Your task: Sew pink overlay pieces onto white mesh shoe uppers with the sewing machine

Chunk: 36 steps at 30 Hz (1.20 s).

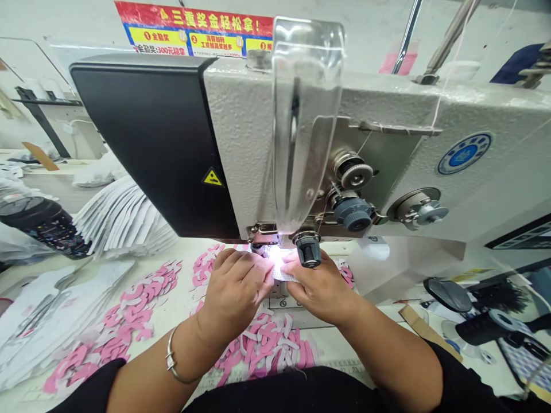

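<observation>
A silver bangle (173, 360) rings the left wrist. The left hand (235, 292) and right hand (321, 287) press a small white fabric piece (284, 274) under the sewing machine (241, 143); whether they grip it, I cannot tell.

Above the hands (235, 292), the sewing machine (258, 132) shows rough, pebbled painted metal, a matt black panel (150, 143) and a glossy clear plastic guard (305, 115); below them lie matt pink-and-white cloth scraps (262, 344).

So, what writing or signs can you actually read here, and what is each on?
"三重奖金轻松拿!" on the red strip of the wall poster.
"全勤奖" in the poster's first yellow box; its smaller print is too blurred.
A wordless yellow warning triangle on the sewing machine.
The blue round badge: too small to read.
</observation>
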Each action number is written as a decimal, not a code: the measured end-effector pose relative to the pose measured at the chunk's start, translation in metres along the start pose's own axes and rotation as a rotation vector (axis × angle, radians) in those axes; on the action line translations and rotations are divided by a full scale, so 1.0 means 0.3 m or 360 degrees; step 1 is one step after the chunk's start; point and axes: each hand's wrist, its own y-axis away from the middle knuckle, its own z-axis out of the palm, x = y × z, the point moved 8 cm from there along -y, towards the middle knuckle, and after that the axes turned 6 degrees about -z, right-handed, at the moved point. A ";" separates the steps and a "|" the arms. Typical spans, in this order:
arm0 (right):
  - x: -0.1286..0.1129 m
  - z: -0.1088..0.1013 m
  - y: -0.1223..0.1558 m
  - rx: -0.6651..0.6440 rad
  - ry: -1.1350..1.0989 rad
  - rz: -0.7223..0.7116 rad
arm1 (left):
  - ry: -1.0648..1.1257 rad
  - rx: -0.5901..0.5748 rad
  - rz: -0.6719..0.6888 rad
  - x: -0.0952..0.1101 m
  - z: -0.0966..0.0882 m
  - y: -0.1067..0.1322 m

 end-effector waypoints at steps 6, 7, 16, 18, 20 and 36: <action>-0.012 0.001 0.001 0.0021 0.0004 -0.0014 | 0.0006 -0.0103 -0.0015 0.017 -0.001 0.030; -0.015 0.003 0.003 0.0012 0.0017 -0.0017 | 0.0018 -0.0115 -0.0009 0.019 -0.002 0.036; -0.056 -0.009 0.005 0.0048 0.0151 -0.0050 | 0.0070 -0.0185 -0.0043 0.004 0.005 0.067; -0.062 -0.012 0.001 0.0040 0.0165 -0.0039 | 0.0090 -0.0156 -0.0066 -0.003 0.002 0.066; -0.068 -0.016 0.000 0.0051 0.0181 -0.0032 | 0.0131 -0.0148 -0.0087 -0.009 0.002 0.064; -0.095 -0.002 0.011 0.0134 0.0199 0.0017 | 0.0423 -0.0085 -0.0195 -0.075 0.025 0.075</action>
